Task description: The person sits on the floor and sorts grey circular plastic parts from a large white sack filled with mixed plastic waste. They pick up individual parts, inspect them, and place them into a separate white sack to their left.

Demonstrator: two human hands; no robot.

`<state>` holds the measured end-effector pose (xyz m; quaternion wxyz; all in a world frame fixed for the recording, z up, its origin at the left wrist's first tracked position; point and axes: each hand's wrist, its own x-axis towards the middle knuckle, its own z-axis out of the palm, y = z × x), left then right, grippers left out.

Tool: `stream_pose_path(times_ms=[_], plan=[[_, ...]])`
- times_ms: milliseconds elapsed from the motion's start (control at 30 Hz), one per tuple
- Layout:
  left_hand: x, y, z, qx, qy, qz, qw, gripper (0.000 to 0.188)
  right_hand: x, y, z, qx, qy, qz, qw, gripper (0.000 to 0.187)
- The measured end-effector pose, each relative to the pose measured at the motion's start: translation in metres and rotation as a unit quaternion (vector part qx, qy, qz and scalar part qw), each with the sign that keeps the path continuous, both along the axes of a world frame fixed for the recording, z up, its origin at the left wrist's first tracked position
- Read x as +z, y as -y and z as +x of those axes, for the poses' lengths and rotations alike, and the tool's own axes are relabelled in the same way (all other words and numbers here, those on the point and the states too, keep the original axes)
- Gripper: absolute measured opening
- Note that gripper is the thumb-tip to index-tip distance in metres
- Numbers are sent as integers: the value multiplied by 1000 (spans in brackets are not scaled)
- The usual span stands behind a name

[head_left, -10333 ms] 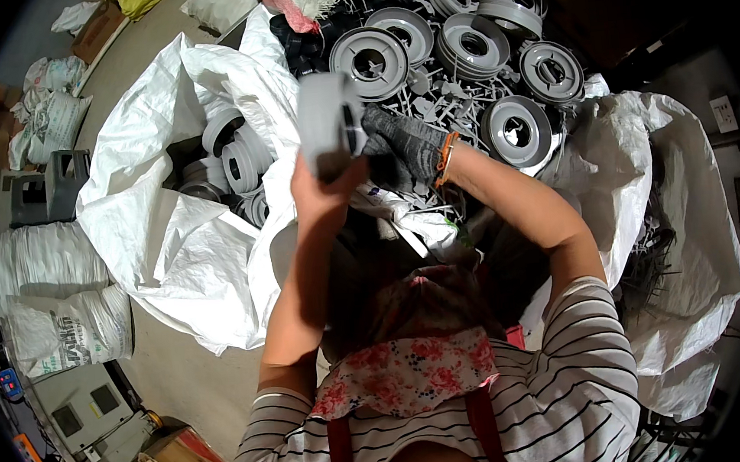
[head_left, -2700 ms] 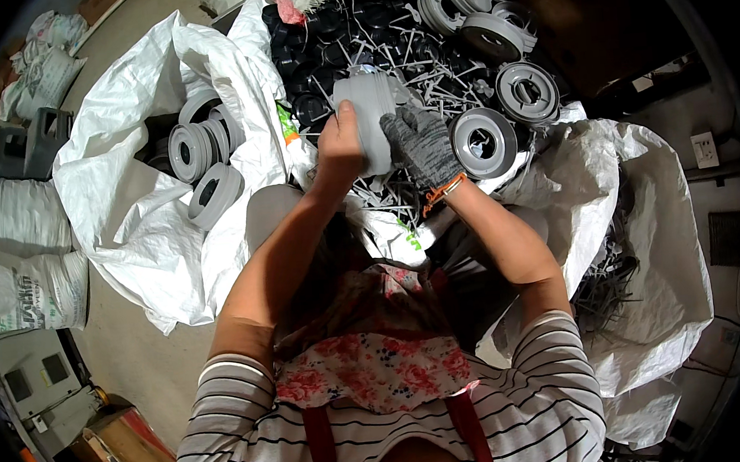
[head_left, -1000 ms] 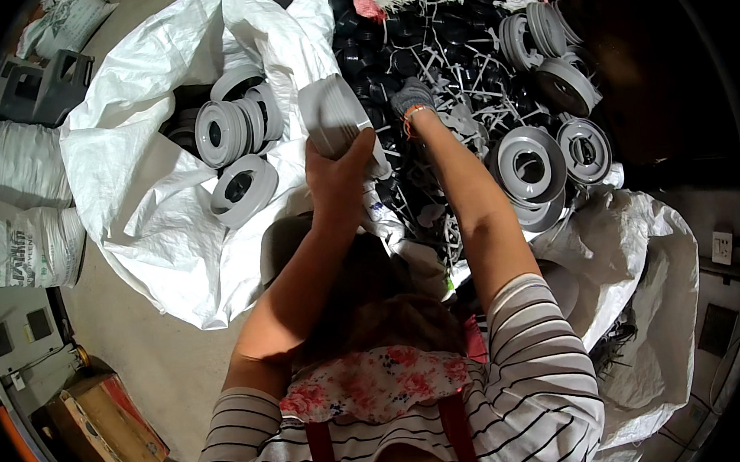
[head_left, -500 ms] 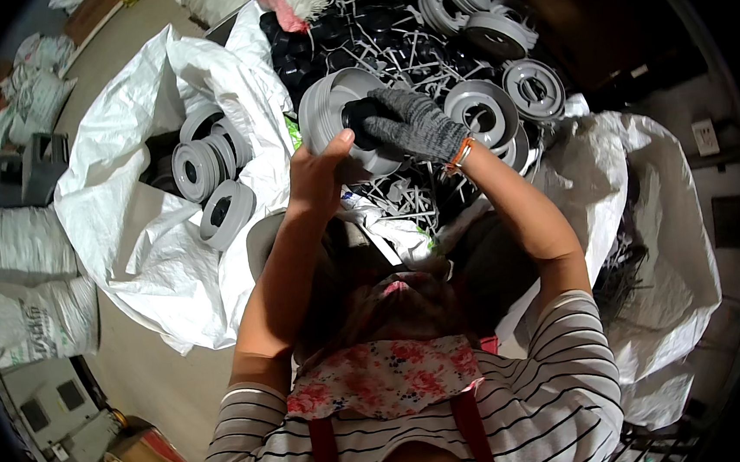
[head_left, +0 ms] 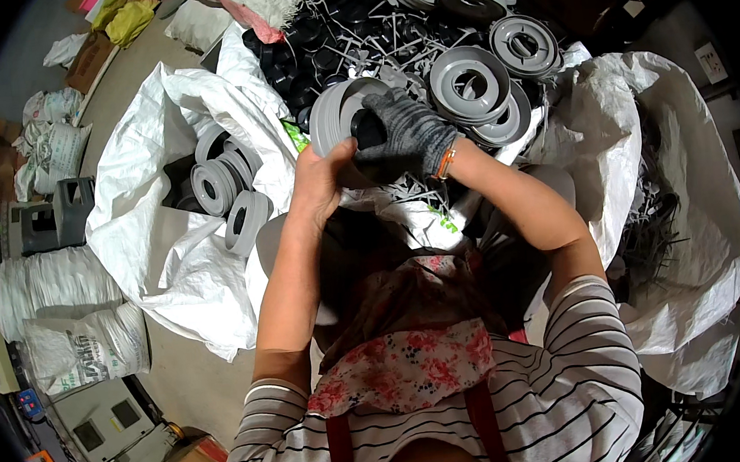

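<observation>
Both hands are up in front of the person, closed on one grey plastic reel (head_left: 345, 116). The left hand (head_left: 321, 181) is bare and grips the reel's near rim from below, fingers curled round the edge. The right hand (head_left: 404, 133), in a dark knit glove, is clamped over the reel's middle, covering most of the hub. Compared with half a second ago the reel sits a little farther right and more edge-on, and the gloved hand has shifted from lying across its top to pressing over the centre, so the reel looks to be turned or worked between the hands rather than set down. It is held in the air above the far pile (head_left: 480, 79) of like grey reels mixed with black sprue pieces (head_left: 321, 48). To the left an open white sack (head_left: 163, 247) holds several more reels (head_left: 227, 186); another white sack (head_left: 681, 206) lies to the right. The held reel belongs to neither heap yet.
</observation>
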<state>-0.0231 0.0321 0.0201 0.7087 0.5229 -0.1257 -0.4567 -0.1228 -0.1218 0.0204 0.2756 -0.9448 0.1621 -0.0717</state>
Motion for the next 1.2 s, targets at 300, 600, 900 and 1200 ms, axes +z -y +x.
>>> stream_pose_path(times_ms=[300, 600, 900, 1200], plan=[[12, -7, 2, -58, -13, -9, 998, 28, 0, 6, -5, 102, 144, -27, 984, 82], [4, 3, -8, 5, 106, -26, 994, 25, 10, 0, -7, 5, 60, 205, 977, 54], [0, -8, -3, -36, 270, 73, 959, 35, -20, -5, 2, -47, 47, 394, 917, 58], [10, -27, 48, 356, 414, 148, 825, 103, -3, 57, -12, -108, -141, -138, 974, 58]])
